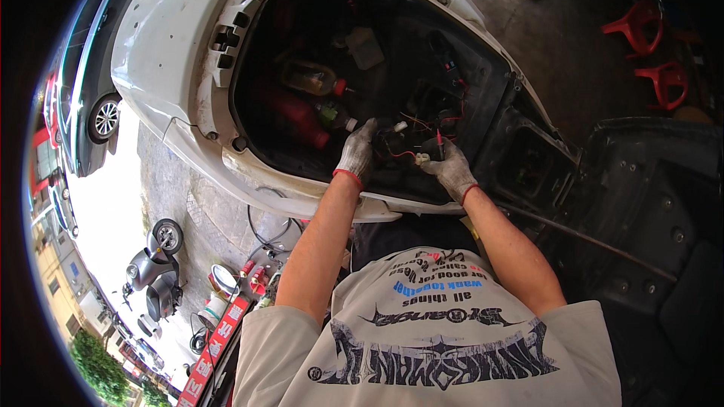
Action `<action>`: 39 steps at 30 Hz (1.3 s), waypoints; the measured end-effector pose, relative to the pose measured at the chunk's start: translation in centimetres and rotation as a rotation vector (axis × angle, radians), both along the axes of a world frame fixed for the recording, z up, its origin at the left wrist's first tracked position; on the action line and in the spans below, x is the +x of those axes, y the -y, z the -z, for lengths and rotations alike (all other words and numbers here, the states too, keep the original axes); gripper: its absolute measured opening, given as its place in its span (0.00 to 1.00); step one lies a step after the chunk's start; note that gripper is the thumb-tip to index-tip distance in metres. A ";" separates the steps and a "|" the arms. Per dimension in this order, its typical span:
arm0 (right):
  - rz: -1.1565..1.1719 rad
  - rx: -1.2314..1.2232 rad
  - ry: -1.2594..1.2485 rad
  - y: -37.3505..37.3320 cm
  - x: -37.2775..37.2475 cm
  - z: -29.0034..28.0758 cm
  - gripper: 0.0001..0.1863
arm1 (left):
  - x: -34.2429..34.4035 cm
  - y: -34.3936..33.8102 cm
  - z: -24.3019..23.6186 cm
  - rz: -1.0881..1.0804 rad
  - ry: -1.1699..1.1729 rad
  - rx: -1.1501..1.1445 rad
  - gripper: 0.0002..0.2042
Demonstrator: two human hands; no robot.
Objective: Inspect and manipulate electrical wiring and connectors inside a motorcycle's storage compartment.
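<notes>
Both my hands wear grey-white gloves with red cuffs and work inside the open seat compartment (pixel 407 26) of a white scooter. My left hand (pixel 357 152) is closed at the near side, apparently on dark wiring; a white plug (pixel 399 127) sits just beyond its fingers. My right hand (pixel 454 172) pinches a small white wire connector (pixel 421 158) with a red wire running from it. A thin red-and-black probe (pixel 440 138) rises by the right fingers; whether they grip it is unclear. Thin loose red and yellow wires (pixel 417 120) lie between and beyond the hands.
In the compartment lie a clear bottle (pixel 309 78) with a red cap, a red bottle (pixel 300 118), a whitish container (pixel 365 48) and a dark handheld device (pixel 445 59). The raised seat (pixel 656 203) stands at right. Red stools (pixel 637 28), a parked scooter (pixel 154 271) and a car (pixel 94 53) surround.
</notes>
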State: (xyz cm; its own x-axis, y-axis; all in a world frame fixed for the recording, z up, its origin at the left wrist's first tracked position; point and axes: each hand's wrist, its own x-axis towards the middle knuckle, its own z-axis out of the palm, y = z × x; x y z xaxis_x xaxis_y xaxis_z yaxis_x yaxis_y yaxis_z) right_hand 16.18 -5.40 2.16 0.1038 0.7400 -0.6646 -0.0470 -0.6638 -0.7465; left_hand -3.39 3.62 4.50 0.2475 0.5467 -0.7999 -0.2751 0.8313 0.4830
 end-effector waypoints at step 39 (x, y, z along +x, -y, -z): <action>-0.395 -0.065 0.464 -0.8 -3.9 1.2 0.33 | -1.3 0.0 3.4 0.477 -0.586 0.426 0.14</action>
